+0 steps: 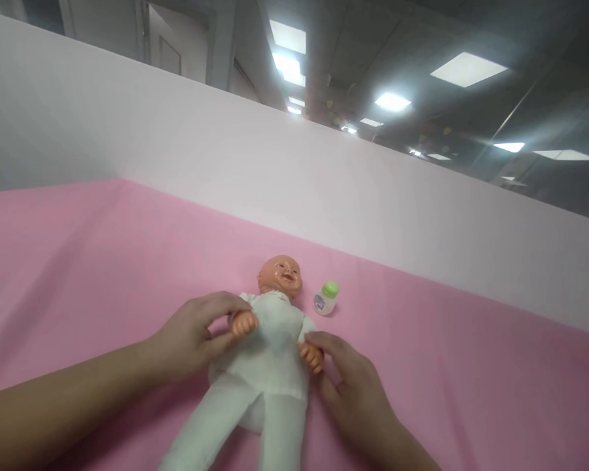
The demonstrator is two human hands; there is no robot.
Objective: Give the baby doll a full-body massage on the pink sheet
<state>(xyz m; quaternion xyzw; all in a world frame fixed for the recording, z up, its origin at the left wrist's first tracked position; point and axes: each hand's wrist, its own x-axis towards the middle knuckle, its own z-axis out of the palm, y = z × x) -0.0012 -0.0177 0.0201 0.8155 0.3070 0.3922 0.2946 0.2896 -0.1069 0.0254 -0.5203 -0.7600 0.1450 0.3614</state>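
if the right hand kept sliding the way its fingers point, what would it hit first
The right hand points up and left, its fingertips already at the doll's hand. Going straight on, it would likely press into the doll, at its white-clothed torso. The bottle lies off that line, further back.

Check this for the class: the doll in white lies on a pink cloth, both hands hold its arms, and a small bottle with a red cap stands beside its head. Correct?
Not quite: in the head view the small bottle has a green cap, not red. The rest stands.
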